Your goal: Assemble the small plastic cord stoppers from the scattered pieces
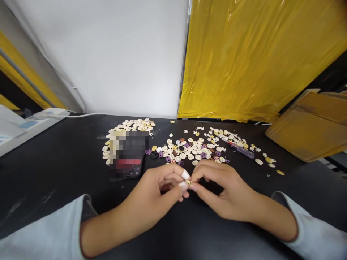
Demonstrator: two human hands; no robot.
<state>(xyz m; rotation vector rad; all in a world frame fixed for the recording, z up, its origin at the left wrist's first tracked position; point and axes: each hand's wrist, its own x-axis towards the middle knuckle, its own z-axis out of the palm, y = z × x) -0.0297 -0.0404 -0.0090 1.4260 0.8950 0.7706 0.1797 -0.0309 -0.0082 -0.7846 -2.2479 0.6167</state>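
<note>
My left hand [162, 195], with white wraps on its thumb and a fingertip, pinches a small yellowish piece [188, 182]. The thumb and a finger of my right hand [225, 191] close on the other side of it, so the fingertips of both hands meet there. Fingers cover most of the piece, and its exact shape is hidden. Just beyond my hands lies a loose pile of small oval pieces with holes [191, 151], mostly cream, some purple, brown and yellow.
A dark phone-like device [138, 166], partly blurred out, lies left of the pile, near more cream ovals [132, 124]. A purple-handled tool [242, 150] rests among ovals on the right. A cardboard box [311, 126] stands at the right edge, a white power strip [38, 124] at the left.
</note>
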